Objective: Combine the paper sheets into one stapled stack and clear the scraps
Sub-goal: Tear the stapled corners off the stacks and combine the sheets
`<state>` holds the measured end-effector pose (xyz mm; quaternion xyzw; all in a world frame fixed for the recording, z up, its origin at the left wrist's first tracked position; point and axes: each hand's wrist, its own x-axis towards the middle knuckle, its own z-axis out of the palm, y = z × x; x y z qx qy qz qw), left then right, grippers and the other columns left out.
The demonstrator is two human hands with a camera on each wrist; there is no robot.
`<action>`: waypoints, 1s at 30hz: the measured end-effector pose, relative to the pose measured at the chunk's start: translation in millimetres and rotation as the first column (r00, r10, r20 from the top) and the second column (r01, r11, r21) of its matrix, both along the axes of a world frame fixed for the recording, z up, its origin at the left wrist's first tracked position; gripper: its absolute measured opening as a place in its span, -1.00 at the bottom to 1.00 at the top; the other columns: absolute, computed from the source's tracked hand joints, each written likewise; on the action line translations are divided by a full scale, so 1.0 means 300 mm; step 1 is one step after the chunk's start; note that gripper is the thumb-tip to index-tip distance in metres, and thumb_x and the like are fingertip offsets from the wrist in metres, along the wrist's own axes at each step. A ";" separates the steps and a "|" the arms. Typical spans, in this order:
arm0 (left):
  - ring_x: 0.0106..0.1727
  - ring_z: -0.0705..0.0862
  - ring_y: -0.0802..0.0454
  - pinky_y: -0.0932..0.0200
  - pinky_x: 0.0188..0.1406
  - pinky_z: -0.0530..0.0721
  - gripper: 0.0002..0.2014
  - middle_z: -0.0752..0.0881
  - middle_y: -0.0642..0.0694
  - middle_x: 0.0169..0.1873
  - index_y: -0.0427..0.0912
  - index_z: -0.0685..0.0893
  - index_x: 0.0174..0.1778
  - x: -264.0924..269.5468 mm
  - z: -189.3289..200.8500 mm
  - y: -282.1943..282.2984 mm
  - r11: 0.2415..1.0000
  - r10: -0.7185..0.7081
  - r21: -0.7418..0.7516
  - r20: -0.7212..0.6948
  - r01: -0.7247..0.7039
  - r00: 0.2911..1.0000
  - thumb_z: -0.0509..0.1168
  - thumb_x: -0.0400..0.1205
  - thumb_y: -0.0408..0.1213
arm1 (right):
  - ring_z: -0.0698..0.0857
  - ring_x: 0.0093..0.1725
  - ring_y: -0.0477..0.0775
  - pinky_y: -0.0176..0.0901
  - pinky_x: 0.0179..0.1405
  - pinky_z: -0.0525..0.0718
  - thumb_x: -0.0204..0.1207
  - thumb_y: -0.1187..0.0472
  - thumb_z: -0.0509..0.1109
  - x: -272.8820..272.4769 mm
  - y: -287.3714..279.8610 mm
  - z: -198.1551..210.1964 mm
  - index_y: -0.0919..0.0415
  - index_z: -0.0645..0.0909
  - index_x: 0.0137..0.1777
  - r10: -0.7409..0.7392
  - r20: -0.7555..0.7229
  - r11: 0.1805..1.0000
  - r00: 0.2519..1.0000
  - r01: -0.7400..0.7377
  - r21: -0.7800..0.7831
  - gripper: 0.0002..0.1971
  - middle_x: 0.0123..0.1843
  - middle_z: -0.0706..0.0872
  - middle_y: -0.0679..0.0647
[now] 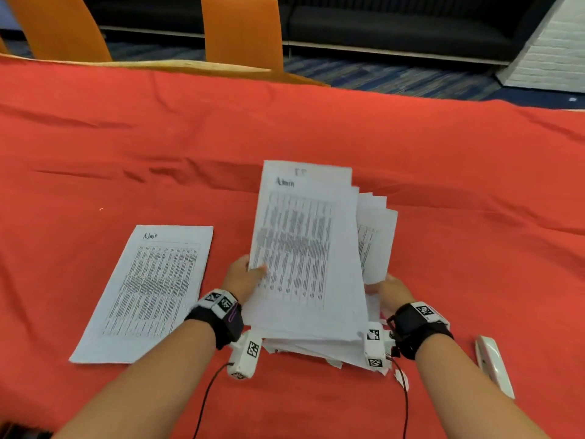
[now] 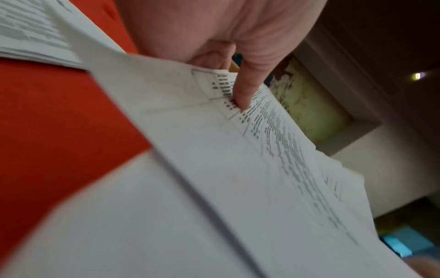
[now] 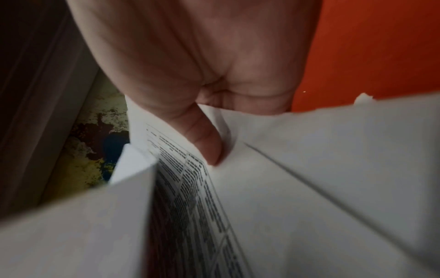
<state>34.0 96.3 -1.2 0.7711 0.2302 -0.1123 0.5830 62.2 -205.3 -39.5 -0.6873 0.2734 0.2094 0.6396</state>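
A fanned bundle of printed paper sheets (image 1: 304, 248) is lifted off the red tablecloth (image 1: 316, 131), tilted up at its far end. My left hand (image 1: 243, 274) grips its left edge, thumb (image 2: 247, 90) pressed on the top sheet. My right hand (image 1: 387, 289) grips the right edge, thumb (image 3: 207, 143) lying between sheets (image 3: 285, 188). Another printed stack (image 1: 148, 293) lies flat at the left. A white stapler (image 1: 493, 365) lies near my right forearm. Torn paper scraps (image 1: 402, 380) lie under the bundle's near end.
Two orange chairs (image 1: 243, 33) stand beyond the table's far edge. Wrist camera cables (image 1: 205, 403) trail over the cloth by my forearms. A dark sofa (image 1: 395, 23) and a carpeted floor lie beyond.
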 end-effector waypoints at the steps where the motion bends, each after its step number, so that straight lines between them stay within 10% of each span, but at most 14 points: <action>1: 0.07 0.70 -0.05 0.15 0.03 0.64 -0.78 0.72 -0.13 0.14 -0.17 0.63 0.21 -0.015 -0.015 -0.016 1.000 -0.028 0.013 -0.019 0.028 0.999 0.30 0.65 -0.32 | 0.75 0.14 0.36 0.38 0.26 0.62 0.39 0.61 0.38 -0.003 0.004 -0.001 0.38 0.61 0.29 0.007 -0.011 1.000 1.000 -0.006 0.031 -0.55 0.15 0.77 0.33; 10: 0.36 0.51 -0.11 -0.05 0.32 0.47 -0.41 0.49 -0.06 0.38 -0.10 0.29 0.54 -0.051 -0.043 -0.048 0.999 -0.025 -0.044 -0.188 0.017 0.982 0.35 0.61 -0.20 | 0.68 0.26 0.41 0.40 0.37 0.53 0.45 0.64 0.30 -0.058 0.024 0.054 0.42 0.53 0.38 0.098 0.016 0.972 0.995 -0.099 0.212 -0.52 0.26 0.71 0.39; 13: 0.24 0.58 -0.01 0.07 0.21 0.53 -0.62 0.58 0.01 0.30 -0.16 0.47 0.43 -0.037 -0.040 -0.058 0.996 -0.080 0.018 -0.131 0.083 0.988 0.26 0.67 -0.24 | 0.72 0.22 0.27 0.27 0.38 0.56 0.66 0.27 0.25 -0.065 0.053 0.098 0.25 0.61 0.29 0.110 0.047 0.959 0.993 -0.119 0.258 -0.74 0.22 0.76 0.26; 16: 0.22 0.63 0.01 0.13 0.19 0.54 -0.68 0.66 -0.04 0.27 -0.15 0.54 0.36 -0.028 -0.016 -0.069 0.996 -0.073 0.058 -0.008 0.074 0.997 0.24 0.67 -0.35 | 0.71 0.29 0.15 0.19 0.42 0.55 0.60 -0.19 0.22 -0.055 0.075 0.130 0.15 0.60 0.35 0.104 0.078 0.969 0.991 -0.119 0.215 -0.49 0.30 0.74 0.16; 19: 0.29 0.61 -0.02 0.07 0.32 0.53 -0.64 0.64 -0.07 0.30 -0.17 0.50 0.41 -0.009 0.025 -0.076 0.996 -0.049 0.084 0.105 0.040 0.993 0.23 0.67 -0.34 | 0.68 0.30 0.18 0.20 0.40 0.57 0.61 0.21 0.35 -0.034 0.098 0.181 -0.04 0.60 0.18 0.226 0.281 0.970 0.933 -0.241 0.022 -0.81 0.35 0.69 0.17; 21: 0.31 0.61 -0.06 -0.04 0.38 0.55 -0.65 0.65 -0.09 0.29 -0.16 0.50 0.39 0.012 0.059 -0.076 0.998 0.008 0.054 0.174 -0.018 0.985 0.23 0.66 -0.33 | 0.69 0.27 0.21 0.20 0.36 0.59 0.56 0.43 0.35 -0.010 0.110 0.226 -0.09 0.58 0.08 0.262 0.382 0.965 0.886 -0.249 -0.085 -0.66 0.26 0.71 0.15; 27: 0.22 0.63 -0.02 0.06 0.30 0.55 -0.71 0.67 -0.04 0.16 -0.13 0.50 0.30 0.050 0.174 -0.070 0.994 0.099 0.009 0.410 -0.113 0.907 0.23 0.66 -0.39 | 0.72 -0.07 -0.33 -0.32 0.04 0.66 0.56 0.46 0.34 0.017 0.141 0.363 0.12 0.62 0.17 0.186 0.560 0.982 0.808 -0.147 -0.115 -0.71 0.00 0.73 -0.16; 30: 0.24 0.65 0.06 0.09 0.31 0.56 -0.64 0.68 0.01 0.20 -0.13 0.49 0.35 0.035 0.179 -0.066 0.993 0.120 -0.060 0.410 -0.104 0.904 0.29 0.63 -0.37 | 0.75 0.03 -0.05 -0.21 0.10 0.64 0.51 0.44 0.40 0.010 0.157 0.363 0.20 0.65 0.20 0.174 0.562 0.985 0.809 -0.134 -0.111 -0.71 0.05 0.76 -0.03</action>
